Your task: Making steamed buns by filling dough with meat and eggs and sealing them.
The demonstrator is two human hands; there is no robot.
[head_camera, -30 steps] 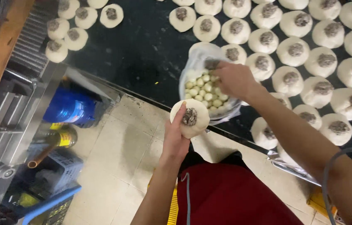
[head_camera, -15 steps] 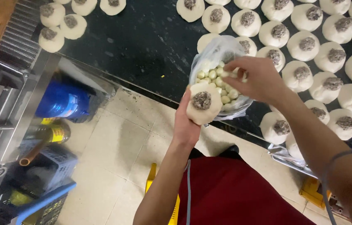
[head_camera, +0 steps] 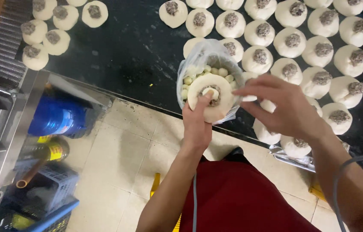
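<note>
My left hand cupped a flat round disc of pale dough, thumb pressed on the small white ball sitting on its dark minced filling, just in front of the clear plastic bag of little pale balls. My right hand hovered just beside the disc, fingers spread and holding nothing that I could see. Rows of filled dough rounds lay on the black worktop. I judged the disc might sag off my palm over the tiled floor, being held beyond the counter edge, or the thumb might tear the thin dough.
</note>
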